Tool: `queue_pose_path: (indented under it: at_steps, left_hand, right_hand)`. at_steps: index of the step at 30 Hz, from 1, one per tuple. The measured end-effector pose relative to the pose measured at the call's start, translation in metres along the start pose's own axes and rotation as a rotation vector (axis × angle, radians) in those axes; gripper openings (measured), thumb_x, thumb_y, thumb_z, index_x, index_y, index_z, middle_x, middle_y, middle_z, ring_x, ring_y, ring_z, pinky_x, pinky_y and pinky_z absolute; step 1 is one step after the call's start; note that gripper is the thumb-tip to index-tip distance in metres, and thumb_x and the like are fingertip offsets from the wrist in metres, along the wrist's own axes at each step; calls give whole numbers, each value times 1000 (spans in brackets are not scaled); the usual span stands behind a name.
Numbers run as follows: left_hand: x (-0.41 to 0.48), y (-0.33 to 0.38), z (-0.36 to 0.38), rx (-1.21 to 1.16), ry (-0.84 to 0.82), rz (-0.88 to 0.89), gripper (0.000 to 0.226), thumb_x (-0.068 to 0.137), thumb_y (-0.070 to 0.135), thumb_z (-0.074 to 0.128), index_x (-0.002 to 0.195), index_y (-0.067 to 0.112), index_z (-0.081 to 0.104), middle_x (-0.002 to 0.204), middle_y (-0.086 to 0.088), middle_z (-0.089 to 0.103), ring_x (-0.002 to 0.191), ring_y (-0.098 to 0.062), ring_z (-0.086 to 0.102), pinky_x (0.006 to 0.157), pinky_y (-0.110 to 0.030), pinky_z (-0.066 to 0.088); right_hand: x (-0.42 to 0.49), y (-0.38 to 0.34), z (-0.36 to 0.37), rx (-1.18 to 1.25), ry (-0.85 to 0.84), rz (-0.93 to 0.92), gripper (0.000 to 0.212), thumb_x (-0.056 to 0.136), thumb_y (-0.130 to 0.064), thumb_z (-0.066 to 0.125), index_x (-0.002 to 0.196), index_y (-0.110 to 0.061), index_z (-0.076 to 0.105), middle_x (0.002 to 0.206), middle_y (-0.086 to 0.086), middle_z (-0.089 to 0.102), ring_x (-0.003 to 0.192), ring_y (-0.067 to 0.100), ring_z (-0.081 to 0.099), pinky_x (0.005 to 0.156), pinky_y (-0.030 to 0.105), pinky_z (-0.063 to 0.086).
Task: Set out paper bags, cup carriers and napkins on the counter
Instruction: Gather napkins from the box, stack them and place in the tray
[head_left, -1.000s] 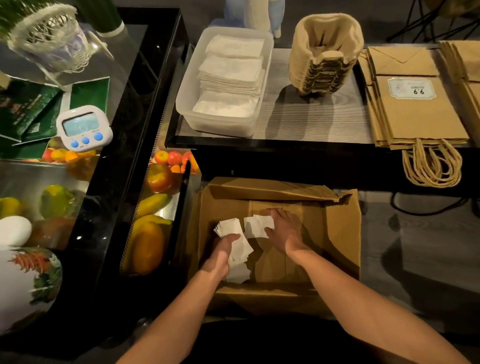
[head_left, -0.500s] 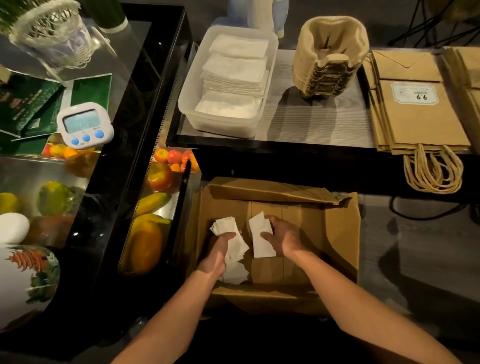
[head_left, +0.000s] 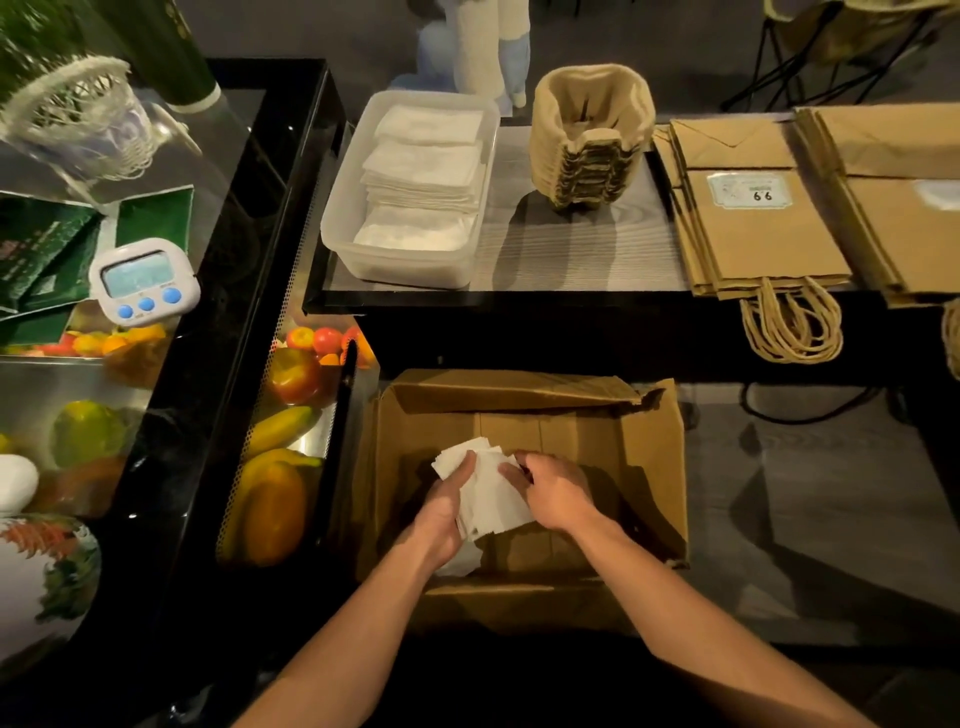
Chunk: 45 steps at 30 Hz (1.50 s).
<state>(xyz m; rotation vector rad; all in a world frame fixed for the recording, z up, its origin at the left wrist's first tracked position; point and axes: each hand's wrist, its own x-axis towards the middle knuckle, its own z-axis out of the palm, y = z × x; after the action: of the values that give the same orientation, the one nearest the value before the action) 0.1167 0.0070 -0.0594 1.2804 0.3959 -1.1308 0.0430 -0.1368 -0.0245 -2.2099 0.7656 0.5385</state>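
Both of my hands are down inside an open cardboard box on the floor. My left hand grips a stack of white napkins from the left. My right hand holds the same stack from the right, fingers curled on its edge. A loose napkin lies under my left wrist. On the counter above, a clear plastic tub holds more napkins. A stack of pulp cup carriers stands to its right, then flat brown paper bags with twine handles.
A second pile of paper bags lies at the far right. To the left is a glass display case with fruit, a white timer and green packets on top. Cables run on the floor behind the box.
My right hand brought its few napkins left and joined them to the stack in my left hand. Both hands now hold one stack.
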Motion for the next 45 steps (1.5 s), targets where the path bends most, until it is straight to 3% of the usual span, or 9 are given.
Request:
queue_pose_path:
  at_steps: [8,12,17,19,22,26,30,40,45]
  left_hand:
    - [-18,5,2,-92,-49,-23,60,98,64,46,131,16,64,120,-20,72,103,-35,71,85,-48,58]
    - [-26,7,-9,-103,-157,5,57,98,57,47,130,13,65,120,-22,70,102,-34,71,83,-46,60]
    - [-30,12,-15,-59,-129,45,50,89,31,70,132,8,62,115,-21,72,99,-34,73,79,-45,62]
    - [-29,14,-20,-49,-82,35,48,86,28,74,129,8,64,116,-21,73,100,-34,73,79,-47,63]
    - [-26,17,-23,14,50,28,42,89,22,75,127,10,63,113,-17,74,102,-35,71,73,-43,62]
    - [-10,10,-30,79,234,4,30,96,24,71,123,15,61,114,-13,71,102,-32,69,84,-44,60]
    - [8,-3,-40,111,335,30,73,82,37,78,146,15,49,140,-13,61,127,-38,58,110,-57,46]
    - [-2,4,-36,98,360,22,42,96,22,70,134,10,58,129,-14,66,121,-38,62,106,-55,49]
    - [-2,5,-34,93,335,15,46,95,24,70,137,12,54,132,-15,65,120,-37,62,106,-55,50]
  right_hand:
    - [-3,-1,8,258,165,-141,24,100,-49,54,98,-25,59,96,-7,62,88,10,61,64,16,45]
    - [9,-14,11,108,139,-216,38,97,-52,58,122,-24,59,123,-5,48,117,16,51,95,36,56]
    - [12,-30,16,-66,-26,-313,58,109,-42,33,162,-29,13,169,-4,14,155,20,11,127,41,11]
    - [7,-31,23,169,-156,-270,57,107,-52,22,162,-37,12,167,-4,19,152,23,23,123,43,23]
    - [4,-29,37,620,-20,-111,52,102,-62,22,150,-46,28,147,-2,46,126,20,54,93,30,53]
    - [3,-22,46,185,-137,-37,22,106,-32,49,124,-24,58,120,-1,66,94,12,61,66,18,44]
    - [-4,-30,66,-49,-322,-37,23,98,-26,65,120,-22,63,117,1,67,99,17,62,74,24,45]
    - [4,-41,83,-71,-363,65,12,99,-24,62,89,-22,55,83,-2,57,73,11,54,61,22,41]
    - [7,-5,56,281,-252,170,15,95,-21,69,104,-21,57,106,0,63,87,13,62,67,23,52]
